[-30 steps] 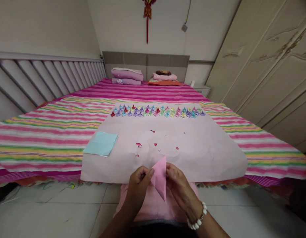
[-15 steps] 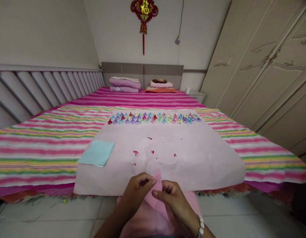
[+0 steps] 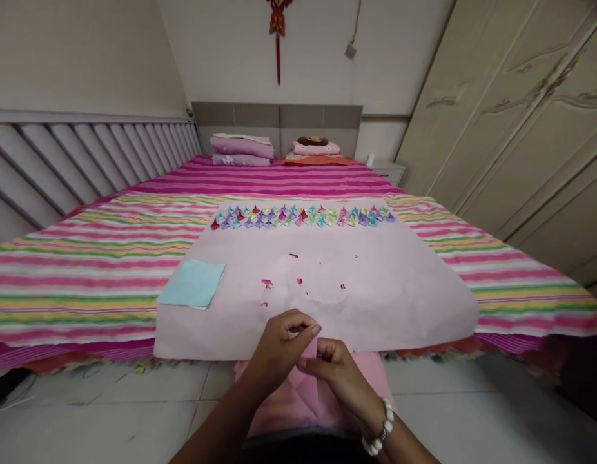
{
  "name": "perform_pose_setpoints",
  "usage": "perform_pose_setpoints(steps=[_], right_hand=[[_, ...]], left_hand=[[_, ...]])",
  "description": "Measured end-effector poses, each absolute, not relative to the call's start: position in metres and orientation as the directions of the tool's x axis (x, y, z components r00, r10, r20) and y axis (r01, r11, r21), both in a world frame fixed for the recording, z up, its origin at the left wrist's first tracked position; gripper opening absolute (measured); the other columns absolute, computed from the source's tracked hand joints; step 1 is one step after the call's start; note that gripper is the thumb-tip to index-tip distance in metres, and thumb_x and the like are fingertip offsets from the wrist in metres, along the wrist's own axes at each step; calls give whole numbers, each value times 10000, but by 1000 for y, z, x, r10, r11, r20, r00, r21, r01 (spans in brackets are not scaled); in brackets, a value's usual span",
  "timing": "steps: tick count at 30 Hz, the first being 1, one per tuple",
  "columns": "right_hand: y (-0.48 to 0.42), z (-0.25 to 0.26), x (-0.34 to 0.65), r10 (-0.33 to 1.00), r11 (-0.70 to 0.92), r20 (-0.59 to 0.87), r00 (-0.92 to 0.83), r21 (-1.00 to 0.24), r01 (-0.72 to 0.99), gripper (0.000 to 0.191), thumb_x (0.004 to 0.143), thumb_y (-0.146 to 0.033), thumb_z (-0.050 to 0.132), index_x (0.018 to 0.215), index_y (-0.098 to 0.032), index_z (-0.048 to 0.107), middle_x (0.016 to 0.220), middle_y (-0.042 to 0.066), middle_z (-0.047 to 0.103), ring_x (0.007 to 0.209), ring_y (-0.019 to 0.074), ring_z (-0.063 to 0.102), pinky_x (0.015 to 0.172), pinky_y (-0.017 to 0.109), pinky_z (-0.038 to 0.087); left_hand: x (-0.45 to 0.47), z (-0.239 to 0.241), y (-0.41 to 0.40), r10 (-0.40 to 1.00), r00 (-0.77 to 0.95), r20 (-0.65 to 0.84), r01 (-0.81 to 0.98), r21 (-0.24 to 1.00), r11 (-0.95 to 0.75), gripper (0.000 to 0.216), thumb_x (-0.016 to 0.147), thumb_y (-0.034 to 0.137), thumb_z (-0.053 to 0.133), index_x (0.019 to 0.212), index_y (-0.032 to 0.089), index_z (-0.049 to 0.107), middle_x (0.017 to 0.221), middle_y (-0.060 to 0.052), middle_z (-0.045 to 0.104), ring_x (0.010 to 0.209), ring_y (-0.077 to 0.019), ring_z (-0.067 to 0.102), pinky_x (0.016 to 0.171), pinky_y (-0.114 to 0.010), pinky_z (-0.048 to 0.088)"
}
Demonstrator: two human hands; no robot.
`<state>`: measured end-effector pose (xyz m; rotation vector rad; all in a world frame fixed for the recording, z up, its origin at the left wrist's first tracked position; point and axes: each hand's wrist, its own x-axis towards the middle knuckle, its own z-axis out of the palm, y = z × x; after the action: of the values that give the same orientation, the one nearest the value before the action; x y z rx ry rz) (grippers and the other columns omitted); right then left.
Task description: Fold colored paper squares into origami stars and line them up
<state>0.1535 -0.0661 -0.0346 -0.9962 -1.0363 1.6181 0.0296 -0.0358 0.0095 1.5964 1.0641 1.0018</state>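
Note:
Between my two hands is a pink sheet of origami paper, partly folded, held just in front of the bed's near edge. My left hand pinches its upper tip between thumb and fingers. Lower and to the right, my right hand grips the paper's right edge, thumb on top. Some of the folded part is hidden behind my fingers. Beyond my hands lies a large pale pink sheet on the bed. A stack of light blue paper squares rests on its left side.
Rows of small folded paper pieces in many colours line the sheet's far edge. Several ragged holes or marks show mid-sheet. Folded bedding is stacked by the headboard. A wardrobe stands right, a slatted rail left.
My left hand has shifted slightly up and right along the pink paper, its fingers now over the tip. The view has tilted down a little, so the bed appears higher.

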Motion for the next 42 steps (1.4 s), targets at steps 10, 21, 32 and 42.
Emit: perform_pose_setpoints(steps=[10, 21, 32, 42], right_hand=[[-59, -33, 161, 975, -211, -165, -152, -903, -373, 196, 622, -296, 789, 602, -141, 670, 573, -18, 600, 523, 103, 478, 547, 235, 368], [-60, -15, 164, 984, -152, -105, -141, -911, -383, 278, 751, -397, 693, 615, -168, 616, 556, -18, 579, 543, 125, 506, 574, 254, 397], [-58, -10, 169, 987, -137, -91, -135, -911, -389, 375, 832, -460, 578, 590, -174, 561, 518, -16, 526, 507, 112, 460, 525, 240, 371], [-58, -9, 165, 987, -134, -94, -127, -924, -358, 143, 692, -250, 678, 818, -183, 679, 630, -14, 614, 555, 127, 510, 554, 236, 411]], left_hand=[[3, -3, -25, 997, -24, 78, 101, 992, -75, 370, 658, 328, 728, 992, 181, 672, 1000, -70, 663, 836, -190, 588, 731, -290, 466], [8, -23, -45, 946, 238, -220, -132, 957, 256, 316, 732, 414, 650, 596, 166, 511, 523, 60, 423, 515, -85, 364, 528, -212, 302], [12, -32, -50, 897, 362, -255, -297, 880, 370, 332, 729, 425, 664, 623, 161, 493, 560, 60, 412, 528, -77, 322, 539, -206, 285], [15, -24, -48, 969, 168, -183, -85, 976, 199, 308, 733, 440, 638, 643, 156, 557, 532, 64, 386, 514, -83, 326, 498, -208, 264]])
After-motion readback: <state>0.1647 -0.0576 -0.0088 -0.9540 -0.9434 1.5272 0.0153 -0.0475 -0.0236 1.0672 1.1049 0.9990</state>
